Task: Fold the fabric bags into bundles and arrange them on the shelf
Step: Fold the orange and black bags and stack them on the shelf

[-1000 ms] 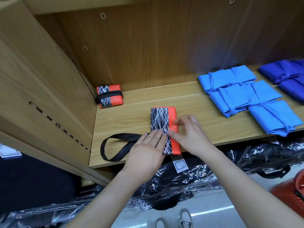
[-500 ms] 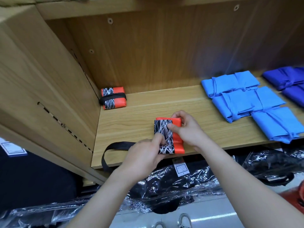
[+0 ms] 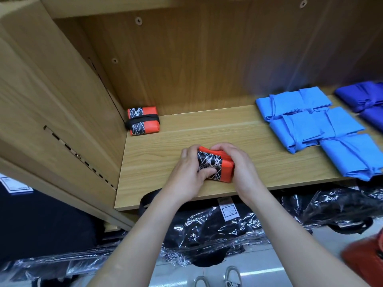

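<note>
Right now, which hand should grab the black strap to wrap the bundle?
Probably left. The strap hangs off the shelf edge just below the left hand, on its side of the bundle. The right hand grips the bundle's right side and can hold the fold.

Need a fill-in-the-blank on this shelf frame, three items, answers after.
The left hand and right hand grip the folded bag near the ____ edge of the shelf.
The finished bundle in the back-left corner is tied with a ____ strap.
____ light-blue bundles lie right of the hands.
Answers: front; black; three.
</note>
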`<state>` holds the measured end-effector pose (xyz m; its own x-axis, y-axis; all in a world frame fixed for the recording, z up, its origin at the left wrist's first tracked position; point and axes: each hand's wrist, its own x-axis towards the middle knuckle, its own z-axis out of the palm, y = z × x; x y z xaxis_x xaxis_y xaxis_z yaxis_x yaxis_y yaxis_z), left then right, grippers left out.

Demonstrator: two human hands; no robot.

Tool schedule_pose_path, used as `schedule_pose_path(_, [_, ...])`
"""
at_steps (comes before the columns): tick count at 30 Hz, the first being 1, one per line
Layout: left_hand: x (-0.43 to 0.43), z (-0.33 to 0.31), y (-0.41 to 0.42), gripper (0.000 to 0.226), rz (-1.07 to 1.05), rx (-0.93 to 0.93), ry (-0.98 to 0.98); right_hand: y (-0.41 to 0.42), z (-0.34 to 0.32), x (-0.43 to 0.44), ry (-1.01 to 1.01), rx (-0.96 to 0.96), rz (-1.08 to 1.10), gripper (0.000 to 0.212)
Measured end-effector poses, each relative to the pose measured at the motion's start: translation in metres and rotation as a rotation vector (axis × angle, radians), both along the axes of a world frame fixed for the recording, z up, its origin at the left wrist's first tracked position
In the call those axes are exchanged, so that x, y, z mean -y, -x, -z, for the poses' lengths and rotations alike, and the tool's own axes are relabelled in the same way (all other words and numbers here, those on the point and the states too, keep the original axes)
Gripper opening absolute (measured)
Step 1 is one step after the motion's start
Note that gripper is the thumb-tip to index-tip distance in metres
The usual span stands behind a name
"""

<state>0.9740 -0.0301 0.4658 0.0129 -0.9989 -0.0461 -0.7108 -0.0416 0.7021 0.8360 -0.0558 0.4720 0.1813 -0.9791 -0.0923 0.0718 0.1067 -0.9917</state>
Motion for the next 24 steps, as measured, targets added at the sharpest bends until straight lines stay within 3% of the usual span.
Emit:
schedule_pose_path(3, [0.001,-0.002,0.004,0.053,-0.014,0.052,-0.001,-0.008,0.009,-0.001,0.133,-0.145,0.124,0.019])
schedule_pose_path(6, [-0.006,-0.003,0.011,0.057,0.000,0.140,0.022,-0.011,0.016,0.000,0.239,-0.273,0.346,0.023])
schedule_pose_path(9, [-0.014,-0.005,0.017,0.046,0.028,-0.208,-0.094,-0.008,0.016,0.002,0.246,-0.262,0.434,0.025])
schedule_pose_path(11, [-0.019,-0.006,0.020,0.035,0.038,-0.297,-0.110,-0.008,0.019,0.005,0.241,-0.269,0.456,0.025])
schedule_pose_path(15, [-0.023,-0.003,0.021,0.028,0.000,-0.235,0.048,-0.007,0.015,0.008,0.167,-0.210,0.313,0.033])
schedule_pose_path(17, [-0.023,0.001,0.018,0.028,-0.025,-0.180,0.094,0.000,0.005,0.009,0.176,-0.334,0.081,0.030])
schedule_pose_path(19, [-0.022,0.000,0.017,0.027,-0.029,-0.161,0.085,0.007,-0.001,0.007,0.238,-0.548,-0.085,0.046])
schedule_pose_path(21, [-0.023,-0.005,0.021,0.028,-0.005,-0.215,0.015,0.010,-0.004,0.006,0.318,-0.655,-0.051,0.058])
schedule_pose_path(24, [-0.024,-0.009,0.022,0.043,0.083,-0.271,-0.125,0.015,-0.002,0.008,0.367,-0.630,0.034,0.067])
